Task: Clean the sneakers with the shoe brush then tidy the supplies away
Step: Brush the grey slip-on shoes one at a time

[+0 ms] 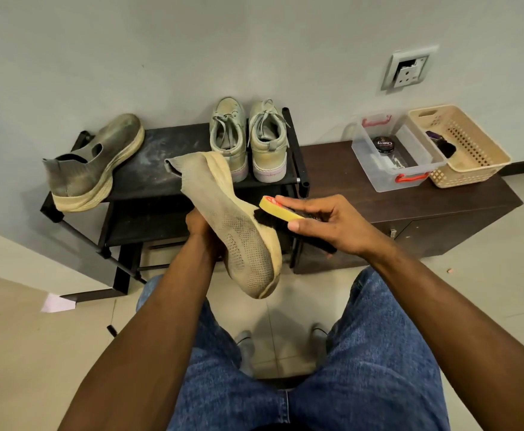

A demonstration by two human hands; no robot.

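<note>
My left hand (199,226) grips a beige knit sneaker (238,231) from behind, toe pointing down toward me, above my knees. My right hand (326,225) holds a yellow-backed shoe brush (280,210), its black bristles pressed against the sneaker's right side near the sole. The matching dusty sneaker (94,164) lies on the left of the black shoe rack (158,157). A pair of pale lace-up sneakers (248,141) stands on the rack's right side, heels toward me.
A low dark wooden cabinet (378,194) beside the rack carries a clear plastic box (400,169) with a polish tin (383,144), and a beige basket (472,157) holding a dark brush. A wall socket (408,70) is above. Tiled floor lies under my legs.
</note>
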